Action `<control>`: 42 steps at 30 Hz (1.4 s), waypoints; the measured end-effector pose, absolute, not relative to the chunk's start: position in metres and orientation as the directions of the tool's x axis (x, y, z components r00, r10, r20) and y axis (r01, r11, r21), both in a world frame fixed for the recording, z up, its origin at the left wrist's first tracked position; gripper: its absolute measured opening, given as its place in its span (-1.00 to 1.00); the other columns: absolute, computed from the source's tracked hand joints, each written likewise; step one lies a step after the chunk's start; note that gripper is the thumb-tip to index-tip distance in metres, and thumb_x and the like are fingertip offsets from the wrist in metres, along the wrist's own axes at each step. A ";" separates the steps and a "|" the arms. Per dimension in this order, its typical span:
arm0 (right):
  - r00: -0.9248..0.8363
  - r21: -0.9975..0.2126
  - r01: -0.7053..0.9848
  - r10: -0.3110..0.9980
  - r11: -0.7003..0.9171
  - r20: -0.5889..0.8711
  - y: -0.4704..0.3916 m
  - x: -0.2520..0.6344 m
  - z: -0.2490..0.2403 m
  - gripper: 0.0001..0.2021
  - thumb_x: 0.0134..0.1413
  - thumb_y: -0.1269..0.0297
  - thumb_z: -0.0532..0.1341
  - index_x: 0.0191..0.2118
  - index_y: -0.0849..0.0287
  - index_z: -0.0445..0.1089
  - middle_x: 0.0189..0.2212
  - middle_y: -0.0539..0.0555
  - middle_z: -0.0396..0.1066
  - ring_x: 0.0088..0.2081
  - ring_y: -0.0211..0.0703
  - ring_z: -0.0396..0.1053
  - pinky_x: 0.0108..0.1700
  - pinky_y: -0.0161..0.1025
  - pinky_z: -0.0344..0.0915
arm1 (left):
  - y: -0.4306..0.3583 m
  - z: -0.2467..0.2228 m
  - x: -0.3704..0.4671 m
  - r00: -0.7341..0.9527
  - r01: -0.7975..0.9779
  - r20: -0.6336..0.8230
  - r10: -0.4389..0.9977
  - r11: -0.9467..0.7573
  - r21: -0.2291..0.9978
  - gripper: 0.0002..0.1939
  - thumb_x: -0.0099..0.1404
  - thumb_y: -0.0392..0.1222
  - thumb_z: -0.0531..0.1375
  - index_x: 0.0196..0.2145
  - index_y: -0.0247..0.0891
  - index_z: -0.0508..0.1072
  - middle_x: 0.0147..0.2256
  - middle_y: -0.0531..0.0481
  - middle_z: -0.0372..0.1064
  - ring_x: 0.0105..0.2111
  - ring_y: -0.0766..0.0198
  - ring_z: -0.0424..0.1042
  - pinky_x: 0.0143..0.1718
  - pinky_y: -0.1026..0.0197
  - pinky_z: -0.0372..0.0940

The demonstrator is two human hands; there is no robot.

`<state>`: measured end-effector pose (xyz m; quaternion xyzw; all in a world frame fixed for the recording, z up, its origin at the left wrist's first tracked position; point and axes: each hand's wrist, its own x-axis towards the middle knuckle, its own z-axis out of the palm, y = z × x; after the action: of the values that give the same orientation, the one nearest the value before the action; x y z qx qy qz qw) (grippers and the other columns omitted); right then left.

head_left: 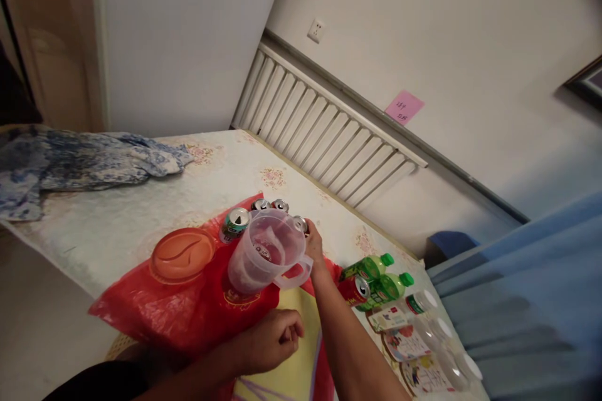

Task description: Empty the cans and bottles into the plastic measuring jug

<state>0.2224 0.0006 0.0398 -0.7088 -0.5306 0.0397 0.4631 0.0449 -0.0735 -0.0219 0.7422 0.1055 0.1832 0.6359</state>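
Note:
My right hand (314, 245) reaches past the pitcher, its fingers closed on the side of a drink can (301, 223); the pitcher partly hides that can. My left hand (273, 339) is curled into a loose fist in front of the pitcher, with nothing visible in it. The clear plastic pitcher (244, 258) leans on a red plastic bag (160, 307), its handle towards my right arm. To its left are an orange lid (183, 254) and an opened green can (234, 225). Two more cans, a dark one (260, 205) and another (281, 205), stand behind it.
On the right are green-capped bottles (369, 266), a red can (355, 290) and several clear bottles (423, 341). A crumpled blue-and-white cloth (103, 160) lies at the table's left. Behind the table (226, 166) are a radiator (324, 125) and a blue curtain (531, 301).

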 end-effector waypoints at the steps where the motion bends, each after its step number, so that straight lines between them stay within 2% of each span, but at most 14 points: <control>1: 0.450 -0.696 0.718 0.776 -0.019 0.442 -0.007 0.228 0.045 -0.62 -0.11 0.10 0.31 -0.14 0.16 0.45 -0.27 0.07 0.55 -0.23 -0.04 0.43 -0.13 -0.19 0.36 | -0.074 -0.023 0.046 0.906 -0.081 0.144 0.397 -0.170 0.982 -0.86 0.08 -0.35 0.12 -0.34 -0.21 0.35 -0.50 0.14 0.25 -0.48 0.33 0.25 -0.43 0.27 0.16; 7: 0.538 -0.704 0.704 0.714 -0.089 0.448 -0.072 0.251 0.071 -0.44 -0.22 0.21 0.35 0.01 0.20 0.41 -0.08 0.14 0.53 -0.05 0.04 0.46 0.07 -0.04 0.35 | -0.076 -0.037 0.058 0.870 -0.093 0.145 0.471 -0.133 0.987 -0.76 0.15 -0.24 0.14 -0.18 -0.25 0.38 -0.38 0.06 0.32 -0.38 0.29 0.32 -0.32 0.25 0.26; 9: 0.567 -0.705 0.698 0.699 -0.127 0.436 -0.098 0.251 0.079 -0.40 -0.26 0.23 0.37 0.03 0.22 0.41 -0.05 0.18 0.53 -0.04 0.08 0.47 0.09 -0.01 0.36 | -0.078 -0.046 0.063 0.841 -0.090 0.140 0.523 -0.121 0.989 -0.64 0.19 -0.17 0.14 -0.04 -0.25 0.35 -0.26 -0.02 0.35 -0.28 0.24 0.37 -0.18 0.19 0.31; 12: 0.590 -0.721 0.672 0.710 -0.168 0.385 -0.135 0.246 0.089 -0.36 -0.28 0.27 0.38 0.07 0.22 0.41 -0.05 0.19 0.53 -0.06 0.10 0.49 0.07 0.01 0.39 | -0.082 -0.058 0.069 0.826 -0.053 0.069 0.560 -0.045 0.998 -0.39 0.24 -0.06 0.14 0.21 -0.26 0.17 -0.04 -0.20 0.34 -0.07 0.12 0.39 0.01 0.05 0.30; 15: 0.574 -0.746 0.646 0.748 -0.164 0.333 -0.168 0.234 0.095 -0.36 -0.27 0.28 0.41 0.07 0.21 0.42 -0.02 0.20 0.52 -0.02 0.14 0.48 0.10 0.05 0.38 | -0.084 -0.060 0.069 0.844 -0.081 0.069 0.532 0.000 0.997 -0.17 0.19 -0.04 0.20 0.34 -0.26 -0.02 0.24 -0.35 0.14 0.21 -0.04 0.22 0.19 -0.07 0.17; 18: 0.521 -0.780 0.610 0.813 -0.140 0.261 -0.192 0.216 0.094 -0.33 -0.28 0.25 0.46 0.08 0.21 0.42 0.01 0.21 0.51 0.02 0.17 0.47 0.11 0.04 0.38 | -0.085 -0.051 0.066 0.833 -0.186 0.184 0.522 -0.049 0.981 -0.05 0.10 -0.08 0.29 0.36 -0.19 -0.03 0.34 -0.28 0.00 0.32 -0.12 0.03 0.30 -0.11 0.03; 22: 0.476 -0.828 0.547 0.859 -0.121 0.188 -0.204 0.189 0.087 -0.32 -0.29 0.26 0.51 0.08 0.16 0.44 0.02 0.20 0.51 0.03 0.19 0.47 0.10 0.02 0.40 | -0.082 -0.033 0.059 0.839 -0.274 0.256 0.481 -0.033 0.961 -0.09 0.01 -0.12 0.37 0.29 -0.16 0.15 0.22 -0.20 0.23 0.21 -0.14 0.20 0.18 -0.05 0.20; 25: 0.457 -0.849 0.518 0.872 -0.100 0.176 -0.205 0.174 0.083 -0.31 -0.32 0.26 0.54 0.07 0.11 0.46 0.02 0.17 0.51 0.04 0.21 0.46 0.12 0.02 0.39 | -0.081 -0.020 0.051 0.884 -0.264 0.216 0.416 0.061 0.963 -0.17 -0.04 -0.26 0.33 0.22 -0.16 0.24 0.03 -0.08 0.39 -0.05 0.05 0.39 -0.11 0.12 0.36; 27: 0.431 -0.868 0.489 0.890 -0.088 0.152 -0.203 0.171 0.083 -0.29 -0.35 0.24 0.56 0.07 0.10 0.47 0.00 0.17 0.52 0.04 0.23 0.46 0.10 0.03 0.40 | -0.080 -0.014 0.046 0.909 -0.231 0.158 0.386 0.150 0.961 -0.20 -0.08 -0.35 0.28 0.17 -0.19 0.27 -0.14 0.01 0.43 -0.27 0.22 0.40 -0.35 0.26 0.32; 29: 0.407 -0.901 0.424 0.908 -0.087 0.104 -0.199 0.176 0.083 -0.27 -0.37 0.19 0.57 0.07 0.10 0.47 0.01 0.19 0.52 0.03 0.24 0.47 0.07 0.04 0.42 | -0.079 -0.009 0.040 0.917 -0.210 0.118 0.382 0.210 0.955 -0.23 -0.11 -0.40 0.26 0.13 -0.21 0.30 -0.25 0.07 0.41 -0.39 0.31 0.34 -0.46 0.33 0.23; 31: 0.421 -0.944 0.324 0.904 -0.069 0.079 -0.190 0.185 0.083 -0.30 -0.27 0.09 0.54 0.08 0.11 0.45 0.01 0.23 0.52 0.02 0.22 0.48 0.04 0.05 0.43 | -0.076 -0.006 0.033 0.919 -0.199 0.100 0.382 0.228 0.953 -0.26 -0.11 -0.41 0.26 0.10 -0.20 0.33 -0.26 0.09 0.41 -0.37 0.30 0.34 -0.46 0.33 0.23; 35: 0.557 -0.983 0.178 0.819 0.048 0.140 -0.155 0.200 0.074 -0.46 0.01 -0.13 0.35 -0.01 0.17 0.44 -0.11 0.25 0.54 -0.08 0.10 0.52 0.00 0.05 0.44 | -0.068 -0.003 0.020 0.938 -0.134 0.072 0.338 0.166 0.977 -0.28 -0.12 -0.38 0.31 0.07 -0.18 0.37 -0.16 0.06 0.45 -0.20 0.19 0.40 -0.28 0.27 0.31; 39: 0.364 -0.981 0.174 0.920 0.085 0.144 -0.117 0.191 0.062 -0.50 0.22 -0.20 0.12 -0.15 0.17 0.49 -0.17 0.20 0.54 -0.11 -0.01 0.49 0.05 0.00 0.37 | -0.062 0.001 0.008 0.963 -0.096 0.069 0.259 0.091 0.991 -0.30 -0.15 -0.34 0.37 0.03 -0.18 0.40 -0.13 0.07 0.46 -0.15 0.15 0.41 -0.18 0.23 0.32; 42: 0.285 -0.981 0.161 0.947 0.105 0.148 -0.098 0.175 0.056 -0.48 0.28 -0.18 0.01 -0.44 0.12 0.43 -0.45 0.09 0.45 -0.33 -0.10 0.44 -0.09 -0.09 0.39 | -0.059 0.005 0.003 0.971 -0.065 0.054 0.232 0.039 0.997 -0.33 -0.17 -0.30 0.38 -0.02 -0.19 0.42 -0.17 0.09 0.46 -0.20 0.17 0.41 -0.24 0.25 0.31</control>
<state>0.1748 -0.0977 0.0563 -0.5706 -0.4854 0.3489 0.5631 0.0030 -0.0587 0.0048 0.6855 0.0608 0.1034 0.7182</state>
